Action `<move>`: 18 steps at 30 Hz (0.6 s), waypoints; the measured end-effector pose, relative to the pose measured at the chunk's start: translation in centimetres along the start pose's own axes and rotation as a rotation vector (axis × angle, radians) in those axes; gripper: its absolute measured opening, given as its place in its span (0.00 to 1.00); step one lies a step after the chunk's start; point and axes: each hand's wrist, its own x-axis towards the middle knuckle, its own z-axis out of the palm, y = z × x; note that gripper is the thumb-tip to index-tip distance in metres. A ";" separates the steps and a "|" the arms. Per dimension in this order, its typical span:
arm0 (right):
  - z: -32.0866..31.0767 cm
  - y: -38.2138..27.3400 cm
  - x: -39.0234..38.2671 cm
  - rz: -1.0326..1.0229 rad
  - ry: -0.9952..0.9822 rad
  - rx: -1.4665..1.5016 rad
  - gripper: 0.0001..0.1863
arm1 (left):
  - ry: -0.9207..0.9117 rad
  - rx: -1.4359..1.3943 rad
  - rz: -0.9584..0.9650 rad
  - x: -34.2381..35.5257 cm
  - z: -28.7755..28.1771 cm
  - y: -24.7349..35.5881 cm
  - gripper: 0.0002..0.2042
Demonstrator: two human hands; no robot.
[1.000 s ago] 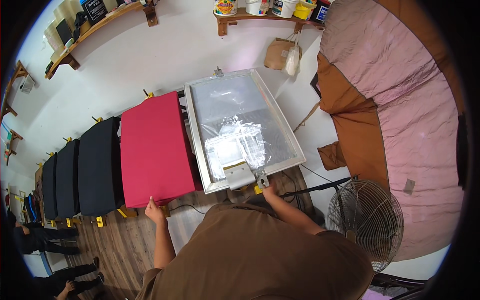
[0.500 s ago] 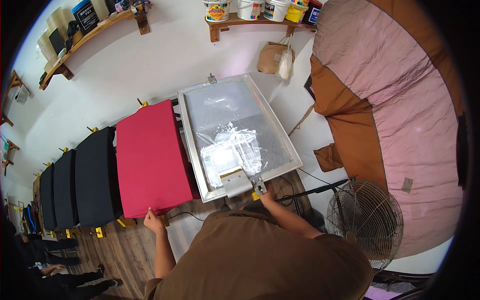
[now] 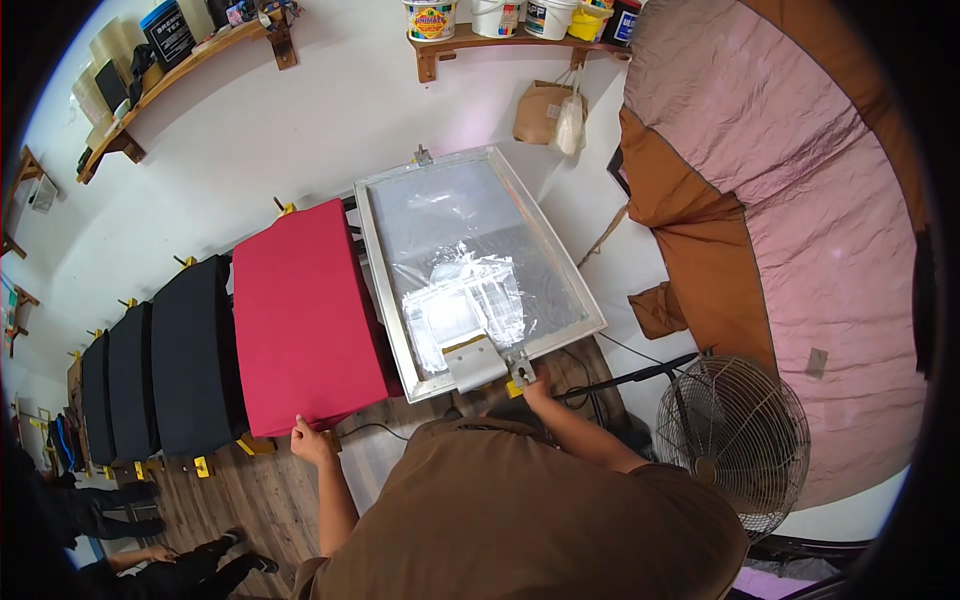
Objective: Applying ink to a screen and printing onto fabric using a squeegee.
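A red T-shirt (image 3: 305, 320) lies stretched flat over a board, left of centre. My left hand (image 3: 312, 440) is at its near edge, thumb and fingers pinched on the hem. To the shirt's right rests a screen printing frame (image 3: 588, 265) with white ink (image 3: 450, 310) smeared over the near half of its mesh. A light grey squeegee (image 3: 474, 366) leans across the frame's near edge. Beside it sits a metal clamp (image 3: 520, 369) at the near right corner. My right hand (image 3: 538, 388) is just below that corner, against the clamp, its fingers mostly hidden.
Black shirts (image 3: 192, 355) on boards run off to the left. A standing fan (image 3: 725, 450) is close at my right, near a pink and brown fabric drape (image 3: 800, 250). Ink tubs (image 3: 495, 17) line a wall shelf. Other people's legs (image 3: 120, 515) show at the lower left.
Both my hands keep nearly the same places, and the shirt and frame have not visibly moved. At the lower left, another person's legs and arm have shifted to the right.
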 end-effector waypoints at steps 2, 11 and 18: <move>0.2 0.6 0.0 0.025 -0.003 0.002 0.16 | -0.015 0.019 0.077 0.1 0.0 -0.3 0.26; 1.4 2.8 -0.1 0.068 -0.006 0.051 0.17 | -0.043 -0.080 0.050 -1.3 0.7 1.6 0.26; 0.2 1.1 -0.1 0.073 -0.044 -0.007 0.17 | -0.050 -0.142 -0.041 -1.1 0.6 1.4 0.26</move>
